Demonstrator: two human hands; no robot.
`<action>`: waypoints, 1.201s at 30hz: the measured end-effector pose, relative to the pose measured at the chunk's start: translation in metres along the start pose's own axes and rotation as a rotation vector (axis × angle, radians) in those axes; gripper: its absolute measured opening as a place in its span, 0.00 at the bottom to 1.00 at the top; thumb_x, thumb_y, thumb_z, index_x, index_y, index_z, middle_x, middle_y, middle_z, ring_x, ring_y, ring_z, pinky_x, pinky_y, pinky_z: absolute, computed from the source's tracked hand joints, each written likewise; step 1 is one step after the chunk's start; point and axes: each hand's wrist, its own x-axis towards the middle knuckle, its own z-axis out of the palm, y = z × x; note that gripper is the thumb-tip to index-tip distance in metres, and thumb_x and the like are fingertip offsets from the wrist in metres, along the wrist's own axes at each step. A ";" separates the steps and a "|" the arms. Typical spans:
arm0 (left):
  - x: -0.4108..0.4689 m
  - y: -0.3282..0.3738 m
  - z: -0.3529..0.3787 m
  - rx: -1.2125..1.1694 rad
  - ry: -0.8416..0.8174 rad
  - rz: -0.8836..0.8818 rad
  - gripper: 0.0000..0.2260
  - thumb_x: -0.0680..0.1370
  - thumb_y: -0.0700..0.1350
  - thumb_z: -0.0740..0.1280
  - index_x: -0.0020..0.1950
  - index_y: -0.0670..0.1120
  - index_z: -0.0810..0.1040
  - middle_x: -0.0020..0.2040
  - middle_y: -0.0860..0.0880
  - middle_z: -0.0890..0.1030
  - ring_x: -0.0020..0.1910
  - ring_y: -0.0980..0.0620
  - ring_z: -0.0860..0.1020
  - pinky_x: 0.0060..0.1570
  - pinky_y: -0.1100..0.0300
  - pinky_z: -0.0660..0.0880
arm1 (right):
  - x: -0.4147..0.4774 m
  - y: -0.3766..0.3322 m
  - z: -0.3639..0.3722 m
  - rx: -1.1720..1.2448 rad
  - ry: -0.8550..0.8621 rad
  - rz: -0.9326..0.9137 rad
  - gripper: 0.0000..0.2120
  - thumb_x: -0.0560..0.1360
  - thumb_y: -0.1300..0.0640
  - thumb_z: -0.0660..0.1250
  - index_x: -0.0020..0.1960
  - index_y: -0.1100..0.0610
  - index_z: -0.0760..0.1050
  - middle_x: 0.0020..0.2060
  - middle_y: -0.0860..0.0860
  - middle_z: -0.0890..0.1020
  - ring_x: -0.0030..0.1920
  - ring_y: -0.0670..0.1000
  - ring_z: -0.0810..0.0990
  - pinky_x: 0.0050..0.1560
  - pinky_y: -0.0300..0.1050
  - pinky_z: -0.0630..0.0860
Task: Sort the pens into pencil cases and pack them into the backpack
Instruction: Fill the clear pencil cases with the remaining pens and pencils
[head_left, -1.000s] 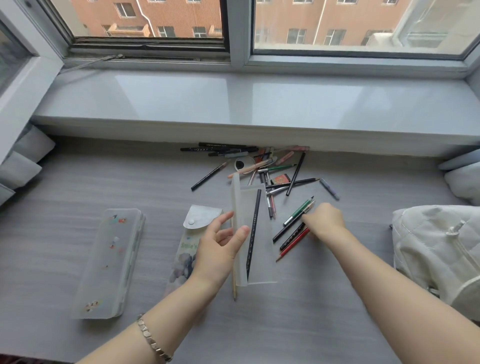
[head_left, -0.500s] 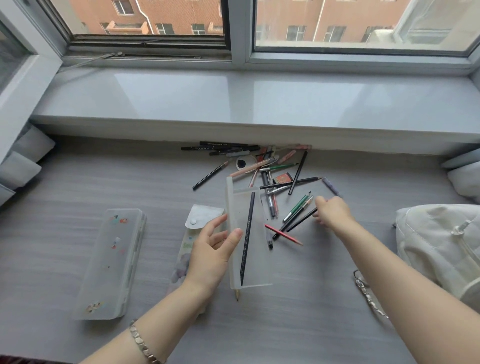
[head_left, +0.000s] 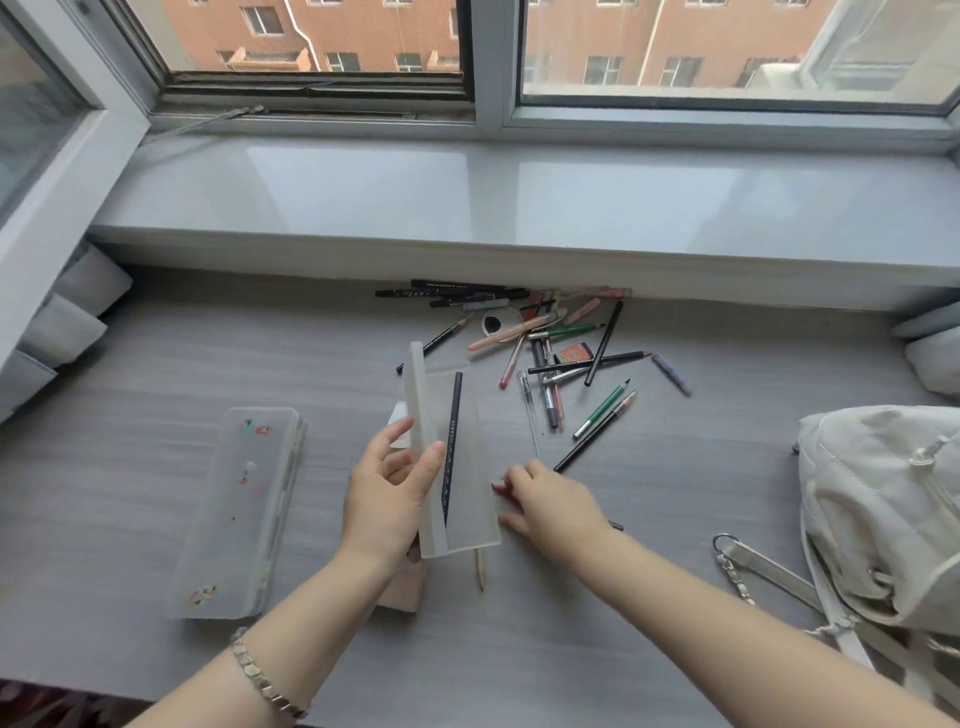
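Note:
My left hand (head_left: 387, 493) holds a translucent pencil case (head_left: 470, 514) open and tilted above the desk; a dark pencil (head_left: 451, 447) lies inside it. At the case's right edge my right hand (head_left: 550, 501) grips a red pencil (head_left: 497, 488), of which only the red tip by my fingers shows. Loose pens and pencils (head_left: 550, 343) lie scattered beyond, toward the window ledge. The white backpack (head_left: 878, 509) sits at the right.
A closed frosted pencil case (head_left: 239, 509) with stickers lies at the left. A soft pouch case (head_left: 400, 587) lies under my left wrist, and a wooden pencil (head_left: 480, 569) pokes out below the held case. A raised window sill (head_left: 467, 197) borders the desk's far side.
My right hand left the pile of pencils and came back toward me to the red pencil beside the case. The left hand raised the case slightly.

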 end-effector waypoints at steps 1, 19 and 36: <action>-0.002 0.000 -0.002 -0.001 0.006 -0.001 0.17 0.73 0.46 0.70 0.61 0.55 0.73 0.54 0.43 0.81 0.56 0.44 0.79 0.60 0.42 0.74 | -0.001 -0.003 0.006 -0.014 0.020 0.001 0.16 0.78 0.49 0.58 0.60 0.59 0.67 0.58 0.56 0.73 0.56 0.58 0.75 0.49 0.50 0.72; -0.025 -0.011 0.010 0.042 -0.146 -0.007 0.14 0.72 0.44 0.71 0.55 0.56 0.75 0.52 0.43 0.81 0.49 0.57 0.80 0.43 0.75 0.75 | -0.020 -0.044 -0.029 1.293 0.414 0.165 0.20 0.77 0.70 0.53 0.65 0.54 0.61 0.41 0.50 0.72 0.41 0.46 0.78 0.51 0.42 0.78; 0.007 0.004 -0.042 -0.151 0.195 0.047 0.18 0.77 0.46 0.64 0.67 0.47 0.70 0.45 0.55 0.79 0.42 0.60 0.77 0.53 0.54 0.74 | 0.011 -0.019 0.005 0.119 0.106 -0.304 0.13 0.71 0.67 0.61 0.52 0.56 0.76 0.48 0.54 0.76 0.47 0.55 0.76 0.42 0.45 0.71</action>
